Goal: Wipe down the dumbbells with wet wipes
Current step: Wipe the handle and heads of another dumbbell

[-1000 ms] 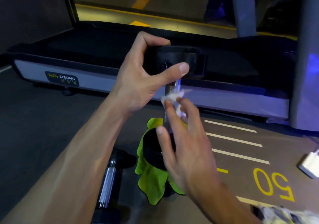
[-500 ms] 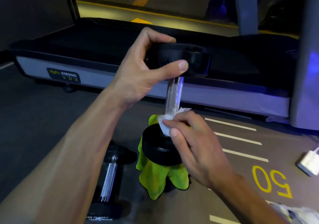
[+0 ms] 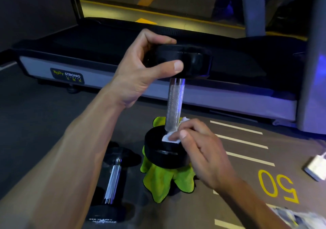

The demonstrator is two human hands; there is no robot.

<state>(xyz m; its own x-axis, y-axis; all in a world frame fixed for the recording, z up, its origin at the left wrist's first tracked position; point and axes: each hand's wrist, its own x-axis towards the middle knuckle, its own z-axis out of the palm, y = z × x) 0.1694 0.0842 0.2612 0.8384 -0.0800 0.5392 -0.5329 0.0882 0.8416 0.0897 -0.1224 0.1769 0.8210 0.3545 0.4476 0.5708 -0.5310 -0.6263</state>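
Dumbbell (image 3: 174, 105) stands up on a green cloth (image 3: 165, 181) on the floor. Left hand (image 3: 141, 73) grips its top; right hand (image 3: 199, 145) pinches the wet wipe (image 3: 170, 138). A loose grip might tip it.

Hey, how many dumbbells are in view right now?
2. One dumbbell stands upright on a green cloth, its top gripped by the left hand. The second dumbbell lies on the floor to its left. Others may sit outside the frame.
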